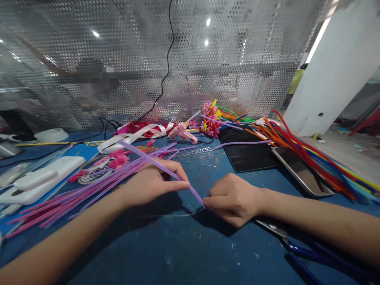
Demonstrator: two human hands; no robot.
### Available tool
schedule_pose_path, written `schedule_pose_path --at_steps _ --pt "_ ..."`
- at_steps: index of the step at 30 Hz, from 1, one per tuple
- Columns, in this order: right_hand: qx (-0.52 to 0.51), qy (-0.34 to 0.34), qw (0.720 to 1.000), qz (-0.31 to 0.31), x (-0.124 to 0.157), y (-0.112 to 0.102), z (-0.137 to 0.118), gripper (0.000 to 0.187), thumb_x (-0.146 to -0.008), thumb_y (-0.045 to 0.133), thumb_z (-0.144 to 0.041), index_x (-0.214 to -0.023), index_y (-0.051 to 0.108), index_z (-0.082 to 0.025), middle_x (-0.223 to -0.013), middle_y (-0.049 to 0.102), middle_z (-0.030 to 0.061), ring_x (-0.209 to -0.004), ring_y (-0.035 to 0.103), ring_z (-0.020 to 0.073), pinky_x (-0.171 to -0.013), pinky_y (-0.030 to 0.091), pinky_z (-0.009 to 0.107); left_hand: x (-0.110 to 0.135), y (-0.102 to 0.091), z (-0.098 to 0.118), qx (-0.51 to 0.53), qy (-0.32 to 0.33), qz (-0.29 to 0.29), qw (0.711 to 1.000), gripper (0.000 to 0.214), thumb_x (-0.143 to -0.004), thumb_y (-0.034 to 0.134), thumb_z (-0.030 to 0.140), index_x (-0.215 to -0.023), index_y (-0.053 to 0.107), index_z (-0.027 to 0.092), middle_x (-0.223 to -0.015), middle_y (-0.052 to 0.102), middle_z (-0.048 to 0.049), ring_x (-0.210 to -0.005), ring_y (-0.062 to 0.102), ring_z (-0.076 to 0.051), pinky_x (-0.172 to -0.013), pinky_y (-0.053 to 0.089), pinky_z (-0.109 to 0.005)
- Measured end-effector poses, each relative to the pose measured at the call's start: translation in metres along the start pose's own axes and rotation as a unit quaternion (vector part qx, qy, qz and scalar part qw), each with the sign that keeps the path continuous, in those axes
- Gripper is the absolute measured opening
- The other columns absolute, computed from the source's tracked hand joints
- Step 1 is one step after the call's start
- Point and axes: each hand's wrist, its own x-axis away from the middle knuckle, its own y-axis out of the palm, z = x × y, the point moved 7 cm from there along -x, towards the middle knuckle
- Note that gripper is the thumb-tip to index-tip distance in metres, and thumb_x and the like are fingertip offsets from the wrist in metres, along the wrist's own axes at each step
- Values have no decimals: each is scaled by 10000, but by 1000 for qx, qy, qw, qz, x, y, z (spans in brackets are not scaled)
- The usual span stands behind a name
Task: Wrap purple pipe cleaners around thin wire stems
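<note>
Screen: a perforated metal screen (208,71) fills the whole back, and a black cable hangs down it.
Table: the blue table (178,253) is scuffed and crowded along its far edge.
Right side: a bright bundle (311,158) of red, orange and yellow stems fans out over a metal tray (299,172), just beside a black mesh tray (249,154).
Left side: a purple heap (89,186) of stems lies spread under the left forearm.
Left hand: the left hand (151,182) is curled shut, thumb and forefinger nipping the stem partway along.
Right hand: the right hand (234,200) is closed too, fingertips pinching the stem's near end.
Stem: one purple pipe cleaner (166,169) slants between both hands, low over mid-table, its far end pointing up and left.
Scissors: blue-handled scissors (297,247) lie partly hidden under the right forearm.
Glue gun: a pink glue gun (182,132) lies at the back.
</note>
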Motion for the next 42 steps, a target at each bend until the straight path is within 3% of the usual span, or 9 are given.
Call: schedule_pose_path --at_steps 7,12,15,18,24,28,32,38,42 --pt "-123 141 963 196 0 -35 14 208 -896 390 -193 -872 590 -140 -628 598 10 -548 515 90 -543 372 204 -1 18 -24 155 29 43 986 157 -765 614 260 -654 581 153 -672 635 -2 -613 584 -112 -572 472 -229" --pt "-110 372 903 184 10 -32 51 183 -878 446 -189 -924 621 -159 -817 670 31 -694 592 112 -637 415 204 29 28 31 -198 288 214 912 59 -801 575 158 -801 630 182 -755 681 -11 -660 608 -106 -592 452 -207" --pt "-82 303 950 8 -1 -20 45 192 -849 458 -127 -881 644 -162 -771 668 42 -700 591 134 -635 397 220 36 26 62 -317 321 190 872 82 -808 572 166 -835 641 201 -774 695 -2 -684 615 -119 -608 446 -218" --pt "-85 124 981 -126 -7 -21 17 217 -843 435 -79 -862 646 -126 -723 651 71 -692 562 151 -630 382 240 20 3 63 -226 206 105 946 123 -836 542 239 -791 646 192 -742 679 6 -674 610 -111 -605 455 -210" --pt "-243 128 960 47 3 -64 4 155 -870 477 -133 -918 625 -133 -790 660 52 -712 562 111 -651 412 206 -5 0 26 62 134 45 988 145 -779 611 234 -654 614 162 -635 648 3 -573 594 -108 -530 476 -208" --pt "-257 339 878 218 25 -69 26 140 -856 522 -222 -788 622 -152 -635 611 -9 -579 547 84 -542 405 174 24 22 49 -75 324 200 922 64 -783 599 144 -804 634 193 -751 685 -18 -649 615 -110 -583 470 -214" --pt "-181 384 896 126 28 -54 27 155 -852 498 -183 -793 635 -142 -676 624 10 -613 552 101 -580 400 195 52 42 89 -303 415 228 827 99 -771 617 148 -852 632 204 -798 706 -6 -659 613 -126 -576 433 -232" --pt "-182 138 973 -24 18 -58 -19 185 -860 449 -129 -894 631 -131 -727 632 50 -656 549 107 -614 378 201 13 6 78 -134 188 90 969 139 -827 565 279 -763 653 193 -746 690 12 -680 619 -108 -624 468 -204" --pt "-212 274 928 140 23 -84 -6 170 -886 459 -238 -869 606 -154 -677 590 9 -582 506 86 -541 367 179 11 16 61 -29 178 94 979 154 -833 553 256 -739 633 164 -713 679 -7 -646 618 -113 -577 488 -207"
